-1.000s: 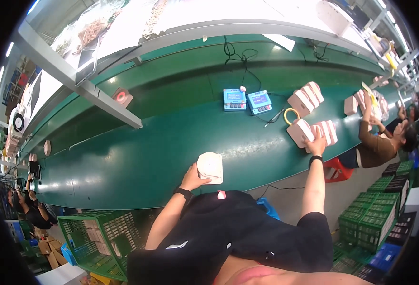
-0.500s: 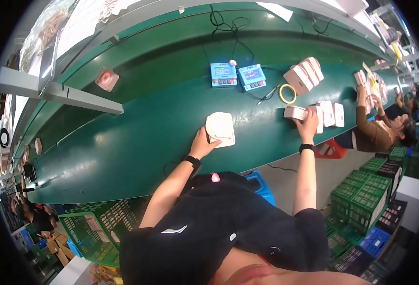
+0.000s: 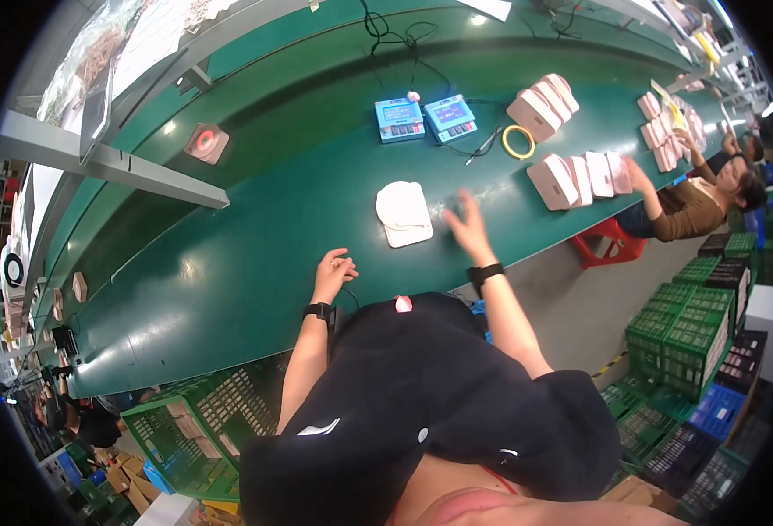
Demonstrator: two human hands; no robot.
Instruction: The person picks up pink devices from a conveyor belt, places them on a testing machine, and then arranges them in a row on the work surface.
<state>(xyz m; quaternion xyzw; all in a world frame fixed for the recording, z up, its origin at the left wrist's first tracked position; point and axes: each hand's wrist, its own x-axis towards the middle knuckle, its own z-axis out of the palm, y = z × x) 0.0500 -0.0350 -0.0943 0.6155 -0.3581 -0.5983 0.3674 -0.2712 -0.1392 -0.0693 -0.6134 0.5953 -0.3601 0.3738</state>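
Note:
A cream-white device (image 3: 404, 219), a round disc on a squarish base with rounded corners, lies on the green workbench (image 3: 264, 289) in front of me. My left hand (image 3: 332, 273) is in the air, nearer to me and left of the device. Its fingers are loosely bent and apart, with nothing seen in them. Just right of the device is my right hand (image 3: 468, 226), fingers spread and empty, apart from the device. Farther right stands a row of pale pink block-shaped devices (image 3: 551, 182), leaning one against another.
Beyond the device sit two blue testers (image 3: 400, 119) with lit screens and cables. A yellow ring (image 3: 518, 142) and more pink devices (image 3: 535, 114) are right of them. At right a co-worker (image 3: 698, 206) reaches to the row's end. Green crates (image 3: 680, 337) stand on the floor.
My left hand has let go of the white device and drawn back toward me. My right hand has left the pink device and moved left. The co-worker's hand has come to the row.

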